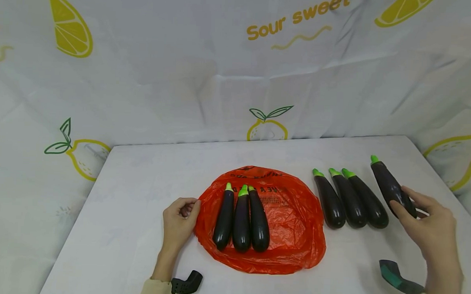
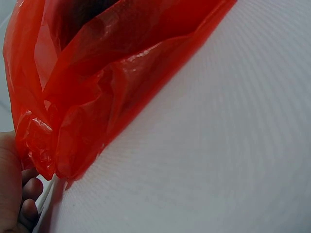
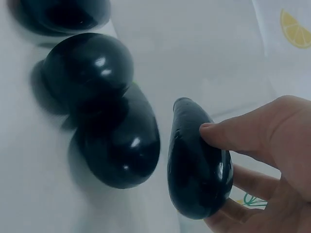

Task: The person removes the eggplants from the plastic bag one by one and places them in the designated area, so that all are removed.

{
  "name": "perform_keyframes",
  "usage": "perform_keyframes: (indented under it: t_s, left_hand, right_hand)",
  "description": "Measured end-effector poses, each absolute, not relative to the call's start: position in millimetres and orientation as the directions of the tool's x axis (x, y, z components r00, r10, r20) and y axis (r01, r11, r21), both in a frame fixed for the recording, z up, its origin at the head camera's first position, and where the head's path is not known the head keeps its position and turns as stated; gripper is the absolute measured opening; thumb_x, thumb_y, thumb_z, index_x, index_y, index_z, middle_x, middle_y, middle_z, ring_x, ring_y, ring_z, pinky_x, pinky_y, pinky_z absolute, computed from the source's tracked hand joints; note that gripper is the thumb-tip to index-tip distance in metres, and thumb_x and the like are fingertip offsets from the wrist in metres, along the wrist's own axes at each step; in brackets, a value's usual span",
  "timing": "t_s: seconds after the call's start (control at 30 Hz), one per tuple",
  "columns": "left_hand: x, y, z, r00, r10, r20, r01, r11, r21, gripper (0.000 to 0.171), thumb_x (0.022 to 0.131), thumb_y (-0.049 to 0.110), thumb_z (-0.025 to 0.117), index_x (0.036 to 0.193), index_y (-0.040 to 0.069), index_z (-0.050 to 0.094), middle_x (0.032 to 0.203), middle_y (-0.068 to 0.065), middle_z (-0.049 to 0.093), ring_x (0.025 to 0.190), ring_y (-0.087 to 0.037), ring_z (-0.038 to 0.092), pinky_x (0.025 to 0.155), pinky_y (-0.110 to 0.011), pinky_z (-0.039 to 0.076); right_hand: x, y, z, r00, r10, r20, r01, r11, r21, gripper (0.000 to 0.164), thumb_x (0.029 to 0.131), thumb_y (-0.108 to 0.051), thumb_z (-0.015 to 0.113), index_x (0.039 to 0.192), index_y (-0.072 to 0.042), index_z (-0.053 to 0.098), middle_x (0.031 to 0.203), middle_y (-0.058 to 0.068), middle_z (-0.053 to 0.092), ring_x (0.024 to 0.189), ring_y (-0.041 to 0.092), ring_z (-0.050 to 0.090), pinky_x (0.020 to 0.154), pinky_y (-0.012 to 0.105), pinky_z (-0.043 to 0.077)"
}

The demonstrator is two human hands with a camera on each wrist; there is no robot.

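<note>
My left hand pinches the left edge of a red plastic bag that lies spread on the table. Three dark eggplants with green stem ends lie side by side on the bag's left half; the middle eggplant is one of them. At the right, my right hand grips another eggplant between thumb and fingers, its green end pointing up and left. In the right wrist view, this held eggplant hangs beside the row on the table. Crumpled bag film gathers at the left hand's fingers in the left wrist view.
Between the bag and my right hand, three more eggplants lie in a slanted row, the leftmost eggplant close to the bag's rim. A white table carries everything. Behind it hangs a white cloth printed with lemons.
</note>
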State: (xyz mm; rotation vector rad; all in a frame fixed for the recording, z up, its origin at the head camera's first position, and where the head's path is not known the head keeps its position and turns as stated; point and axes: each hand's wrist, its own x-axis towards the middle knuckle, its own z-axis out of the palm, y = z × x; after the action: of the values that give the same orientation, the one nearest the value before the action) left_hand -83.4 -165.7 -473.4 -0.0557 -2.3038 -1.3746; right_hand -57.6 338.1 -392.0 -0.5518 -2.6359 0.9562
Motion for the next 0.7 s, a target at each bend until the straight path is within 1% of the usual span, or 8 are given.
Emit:
perform_keyframes:
  t_s: [0.07, 0.1, 0.23, 0.3, 0.4, 0.47, 0.57, 0.7]
  left_hand:
    - [-83.3, -165.4, -473.2, -0.894, -0.194, 0.404, 0.265, 0.497, 0.826, 0.006, 0.091, 0.01, 0.075, 0.087, 0.006, 0.077, 0.073, -0.004, 0.069, 0.063, -0.004, 0.051, 0.057, -0.016, 0.043]
    - [-83.2, -165.3, -472.8, -0.893, -0.195, 0.405, 0.266, 0.495, 0.827, 0.006, 0.09, 0.01, 0.076, 0.087, 0.005, 0.078, 0.073, -0.005, 0.069, 0.063, -0.005, 0.051, 0.057, -0.016, 0.043]
    - [-83.5, -165.1, -472.3, -0.889, -0.191, 0.416, 0.282, 0.486, 0.827, 0.006, 0.089, 0.008, 0.076, 0.088, 0.003, 0.078, 0.073, -0.004, 0.069, 0.063, -0.005, 0.051, 0.057, -0.016, 0.043]
    - [-83.7, -165.1, -472.5, -0.889, -0.19, 0.417, 0.284, 0.485, 0.827, 0.006, 0.089, 0.007, 0.076, 0.088, 0.002, 0.078, 0.073, -0.003, 0.069, 0.063, -0.005, 0.051, 0.057, -0.016, 0.043]
    - [-83.9, -165.3, -472.9, -0.891, -0.19, 0.413, 0.281, 0.485, 0.828, 0.005, 0.089, 0.007, 0.075, 0.088, 0.002, 0.078, 0.073, -0.003, 0.069, 0.063, -0.005, 0.051, 0.057, -0.015, 0.043]
    - [-84.2, -165.6, -473.4, -0.892, -0.19, 0.41, 0.277, 0.489, 0.827, 0.005, 0.089, 0.007, 0.075, 0.088, 0.003, 0.078, 0.073, -0.004, 0.069, 0.063, -0.005, 0.051, 0.057, -0.015, 0.043]
    - [-84.4, -165.9, -474.2, -0.892, -0.187, 0.411, 0.275, 0.495, 0.824, 0.005, 0.09, 0.007, 0.075, 0.088, 0.003, 0.078, 0.073, -0.004, 0.069, 0.063, -0.004, 0.051, 0.057, -0.015, 0.043]
    - [-84.0, -166.1, -473.9, -0.895, -0.182, 0.408, 0.269, 0.508, 0.818, 0.005, 0.09, 0.008, 0.076, 0.089, 0.004, 0.077, 0.074, -0.003, 0.069, 0.063, -0.004, 0.051, 0.057, -0.015, 0.043]
  right_hand:
    - [-58.9, 340.0, -393.8, -0.892, 0.437, 0.112, 0.272, 0.719, -0.639, 0.052, 0.095, -0.018, 0.069, 0.142, 0.0, 0.056, 0.143, 0.036, 0.053, 0.088, -0.018, 0.03, 0.069, 0.002, 0.031]
    - [-59.2, 341.2, -394.6, -0.896, 0.431, 0.103, 0.276, 0.724, -0.632, 0.052, 0.095, -0.017, 0.069, 0.142, 0.002, 0.055, 0.14, 0.038, 0.053, 0.087, -0.014, 0.034, 0.065, 0.002, 0.031]
    - [-61.2, 343.5, -395.5, -0.904, 0.423, 0.061, 0.304, 0.737, -0.604, 0.052, 0.095, -0.016, 0.067, 0.141, 0.005, 0.054, 0.132, 0.042, 0.053, 0.08, 0.01, 0.052, 0.054, 0.007, 0.034]
    - [-62.4, 343.0, -395.1, -0.904, 0.426, 0.026, 0.327, 0.73, -0.6, 0.053, 0.096, -0.016, 0.066, 0.143, 0.004, 0.052, 0.134, 0.042, 0.051, 0.085, 0.027, 0.058, 0.053, 0.01, 0.034]
    - [-64.3, 341.3, -395.1, -0.903, 0.428, -0.014, 0.352, 0.722, -0.595, 0.054, 0.098, -0.016, 0.063, 0.146, 0.004, 0.049, 0.138, 0.043, 0.048, 0.096, 0.046, 0.059, 0.052, 0.012, 0.034]
    - [-65.3, 340.5, -395.3, -0.902, 0.429, -0.041, 0.367, 0.716, -0.594, 0.055, 0.099, -0.016, 0.06, 0.148, 0.004, 0.046, 0.141, 0.044, 0.045, 0.108, 0.056, 0.054, 0.054, 0.013, 0.033]
    - [-66.1, 341.3, -396.9, -0.906, 0.419, -0.067, 0.377, 0.722, -0.581, 0.055, 0.101, -0.017, 0.057, 0.15, 0.004, 0.043, 0.144, 0.045, 0.042, 0.116, 0.06, 0.049, 0.06, 0.023, 0.043]
    - [-66.1, 344.2, -400.2, -0.918, 0.387, -0.085, 0.364, 0.741, -0.564, 0.055, 0.103, -0.02, 0.054, 0.151, 0.004, 0.04, 0.147, 0.045, 0.038, 0.122, 0.062, 0.045, 0.073, 0.05, 0.049]
